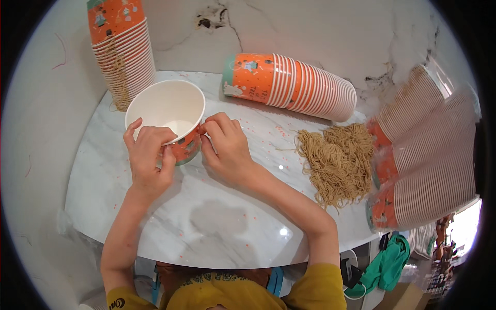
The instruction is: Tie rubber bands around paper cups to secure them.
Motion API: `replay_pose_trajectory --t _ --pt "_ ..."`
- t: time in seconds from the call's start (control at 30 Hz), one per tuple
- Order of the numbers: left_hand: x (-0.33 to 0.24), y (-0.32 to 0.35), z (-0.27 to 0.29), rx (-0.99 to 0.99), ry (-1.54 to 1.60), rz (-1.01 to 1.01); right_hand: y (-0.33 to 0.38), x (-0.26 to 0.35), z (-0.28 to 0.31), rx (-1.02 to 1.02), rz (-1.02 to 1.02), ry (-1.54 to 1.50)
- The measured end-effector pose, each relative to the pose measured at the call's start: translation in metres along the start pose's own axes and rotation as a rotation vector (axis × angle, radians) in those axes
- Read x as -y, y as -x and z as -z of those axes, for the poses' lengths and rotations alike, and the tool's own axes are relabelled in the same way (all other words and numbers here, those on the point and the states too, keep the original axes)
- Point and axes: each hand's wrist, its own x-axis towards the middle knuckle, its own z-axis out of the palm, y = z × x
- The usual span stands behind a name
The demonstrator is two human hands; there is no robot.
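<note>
A paper tub (166, 103), white inside and orange printed outside with a green base, is tilted so that its mouth faces up and away from me. My left hand (149, 155) grips its near rim, fingers over the edge and thumb against the outer wall. Thumb and fingertips of my right hand (226, 147) are pinched together at the tub's right side, just under the rim. Whatever lies between those fingertips is too small to make out.
A heap of beige string (338, 165) lies on the marble-patterned table (217, 212). Nested tubs stand in a stack (124, 62) at the left, strings hanging down it. Another stack (292, 85) lies at the back. Plastic-wrapped stacks (434, 170) are at the right.
</note>
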Motion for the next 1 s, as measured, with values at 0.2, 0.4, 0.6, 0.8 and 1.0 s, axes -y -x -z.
replay_pose_trajectory --t 0.2,0.4,0.6,0.8,1.0 --pt "-0.004 0.003 -0.001 0.076 0.094 -0.049 0.016 -0.008 0.036 0.143 -0.019 0.161" --pt "-0.013 0.003 -0.007 0.032 -0.049 -0.069 0.043 -0.052 0.11 0.44 -0.271 0.558" --pt "-0.018 0.004 -0.001 -0.043 -0.065 -0.074 0.073 -0.072 0.139 0.575 -0.257 0.834" --pt "-0.021 0.007 -0.001 -0.098 -0.038 -0.114 0.084 -0.081 0.124 0.532 -0.185 0.908" --pt "-0.027 0.012 -0.006 -0.097 0.231 -0.132 0.075 -0.033 0.065 0.494 -0.201 0.578"
